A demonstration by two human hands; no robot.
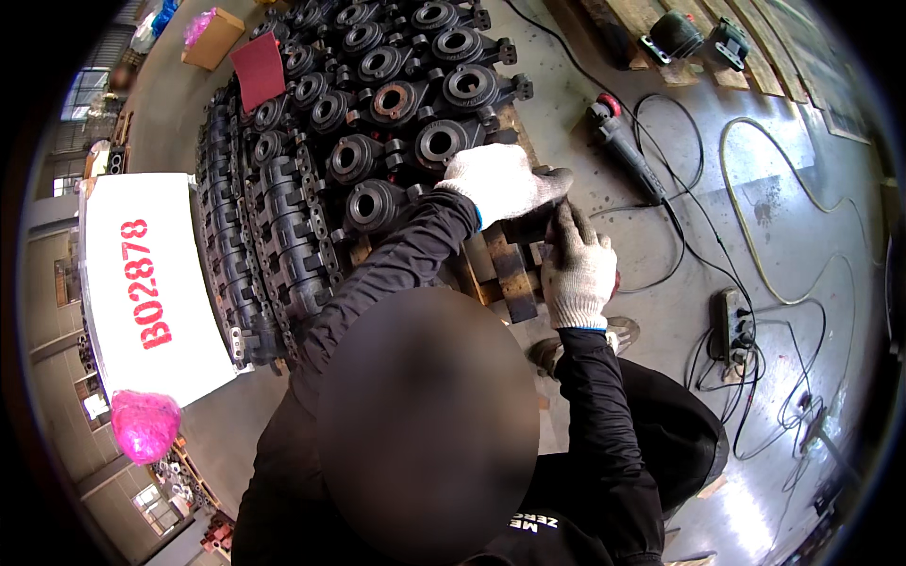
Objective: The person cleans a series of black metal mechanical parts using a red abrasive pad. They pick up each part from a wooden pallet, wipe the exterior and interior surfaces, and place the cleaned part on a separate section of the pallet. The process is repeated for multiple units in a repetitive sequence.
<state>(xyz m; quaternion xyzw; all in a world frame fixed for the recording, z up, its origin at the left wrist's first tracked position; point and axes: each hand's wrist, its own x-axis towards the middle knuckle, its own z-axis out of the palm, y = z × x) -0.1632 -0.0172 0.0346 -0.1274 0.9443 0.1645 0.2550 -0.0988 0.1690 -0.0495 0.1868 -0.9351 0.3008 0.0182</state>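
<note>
White-gloved left hand (pixel 495 181), white-gloved right hand (pixel 580 269), fingertips near each other; can't tell either grip's closure! Black ring-ended metal parts (pixel 421 143) alongside, red stencilling (pixel 135 268) across that white rectangular board (pixel 184 292).

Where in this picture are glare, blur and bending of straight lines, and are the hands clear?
In the head view: glare whitens the floor at lower right, a dark blurred oval covers the lower middle, the wall curves along the left rim, and the left hand and right hand look fairly clear.
</note>
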